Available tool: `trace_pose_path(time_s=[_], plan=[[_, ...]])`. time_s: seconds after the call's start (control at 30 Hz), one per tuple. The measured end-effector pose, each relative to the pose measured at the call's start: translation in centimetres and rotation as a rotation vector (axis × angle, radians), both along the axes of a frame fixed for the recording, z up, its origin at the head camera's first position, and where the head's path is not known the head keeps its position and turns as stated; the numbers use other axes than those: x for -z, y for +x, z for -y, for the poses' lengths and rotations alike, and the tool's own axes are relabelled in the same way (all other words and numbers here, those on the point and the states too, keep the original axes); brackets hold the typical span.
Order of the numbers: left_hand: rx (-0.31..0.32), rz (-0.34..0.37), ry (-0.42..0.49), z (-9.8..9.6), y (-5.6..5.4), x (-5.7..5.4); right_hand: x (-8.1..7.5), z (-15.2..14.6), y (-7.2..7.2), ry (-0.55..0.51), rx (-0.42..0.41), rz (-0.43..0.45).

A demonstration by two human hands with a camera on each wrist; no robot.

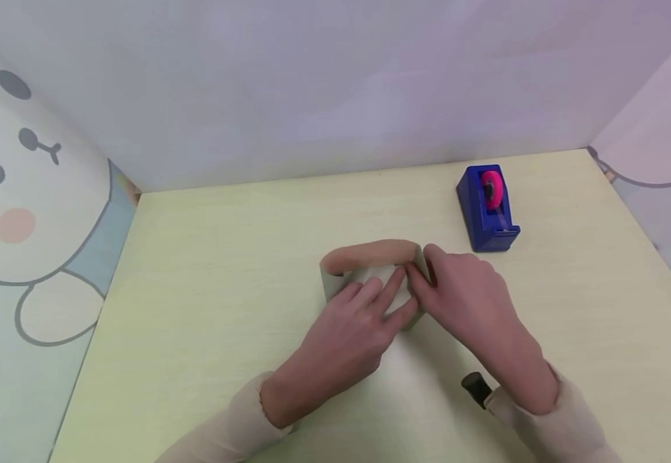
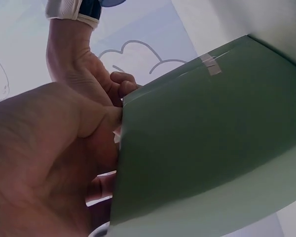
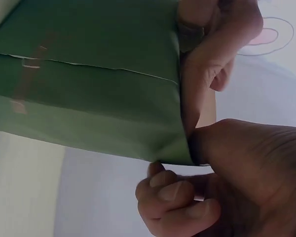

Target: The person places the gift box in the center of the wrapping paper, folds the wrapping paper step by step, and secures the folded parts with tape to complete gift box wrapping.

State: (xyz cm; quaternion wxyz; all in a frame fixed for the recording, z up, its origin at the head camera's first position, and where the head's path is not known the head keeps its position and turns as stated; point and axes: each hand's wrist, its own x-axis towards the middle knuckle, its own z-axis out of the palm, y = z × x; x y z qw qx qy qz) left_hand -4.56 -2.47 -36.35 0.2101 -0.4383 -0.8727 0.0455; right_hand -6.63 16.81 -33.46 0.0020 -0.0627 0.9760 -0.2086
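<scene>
A box wrapped in green paper (image 2: 207, 128) stands between my hands, a strip of clear tape (image 3: 25, 89) across the paper's seam. In the head view the paper's brown inner side (image 1: 376, 254) curves up at the far edge, around the box's pale end (image 1: 396, 296). My right hand (image 1: 474, 299) pinches the paper at the right corner between thumb and index finger, its other fingers curled below. My left hand (image 1: 355, 328) lies over the near side with fingers spread, its fingertips touching the pale end and reaching toward that same corner.
A blue tape dispenser (image 1: 486, 215) with a pink core stands at the back right of the pale table (image 1: 225, 257). By the right sleeve lies a black handle (image 1: 477, 389), the rest of it hidden. A plain wall (image 1: 335, 96) rises behind the table.
</scene>
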Motion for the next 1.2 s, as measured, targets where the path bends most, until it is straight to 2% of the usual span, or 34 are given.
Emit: trace_pose_path(time_s=[0.13,0.33,0.57,0.9,1.03,1.2], plan=[[0.001,-0.008,0.006,0.1,0.0,-0.1,-0.3,0.4,-0.2,0.022,-0.017,-0.012],[-0.003,-0.003,0.011,0.0,0.2,-0.1,-0.3,0.6,-0.1,0.036,0.004,-0.021],[-0.011,-0.004,0.011,0.1,0.2,-0.2,-0.6,0.4,0.0,0.062,-0.034,-0.020],[-0.015,-0.013,0.022,0.0,0.1,-0.3,-2.3,0.8,0.3,0.063,0.028,-0.051],[-0.017,-0.002,0.015,0.1,0.1,-0.4,-2.8,0.9,0.2,0.053,0.032,-0.030],[0.005,0.012,0.028,0.2,-0.1,-0.5,-2.6,0.9,0.2,0.043,0.035,0.005]])
